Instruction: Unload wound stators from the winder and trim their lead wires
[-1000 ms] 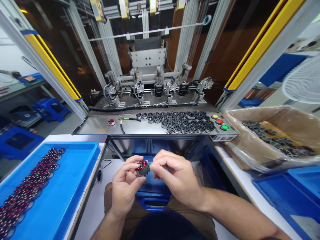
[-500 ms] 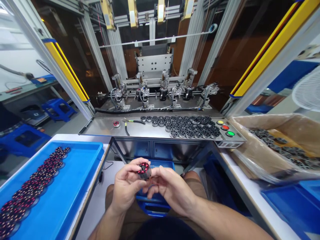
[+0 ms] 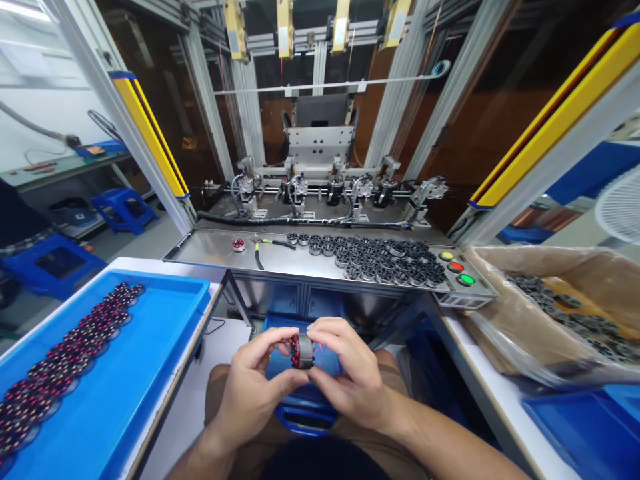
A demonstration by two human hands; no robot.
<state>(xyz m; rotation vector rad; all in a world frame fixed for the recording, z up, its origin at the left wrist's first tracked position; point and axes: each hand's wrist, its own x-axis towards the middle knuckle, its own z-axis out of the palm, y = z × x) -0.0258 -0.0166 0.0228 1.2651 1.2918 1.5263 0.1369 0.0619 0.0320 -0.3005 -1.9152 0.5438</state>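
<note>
My left hand [image 3: 257, 383] and right hand [image 3: 354, 377] pinch a wound stator [image 3: 303, 351] between thumbs and fingers above my lap, its dark round side upright and its red windings turned toward my left. Thin pinkish wire ends [image 3: 319, 347] stick out on the other side, close to my right fingers.

In front of me, on a silver tabletop [image 3: 210, 250], a single red-wound part [image 3: 239, 245] sits near a pair of pliers [image 3: 267, 244] with black and green handles lying spread. Just right of the pliers, rows of dark bare cores [image 3: 370, 257] stand packed side by side, reaching almost to the yellow button [image 3: 447, 256], red button [image 3: 455, 267] and green button [image 3: 467, 279] at the corner.

To my left, a blue tray [image 3: 165, 347] holds a long overlapping band of red-and-black wound parts [image 3: 75, 353]. To my right, a cardboard box [image 3: 510, 343] lined with clear plastic holds more loose cores [image 3: 565, 303], with part of a white fan [image 3: 623, 210] behind it.

Beyond the silver tabletop, a winding machine [image 3: 320, 143] shows a row of metal clamps and black cylinders, framed by two slanting yellow bars [image 3: 150, 137].
</note>
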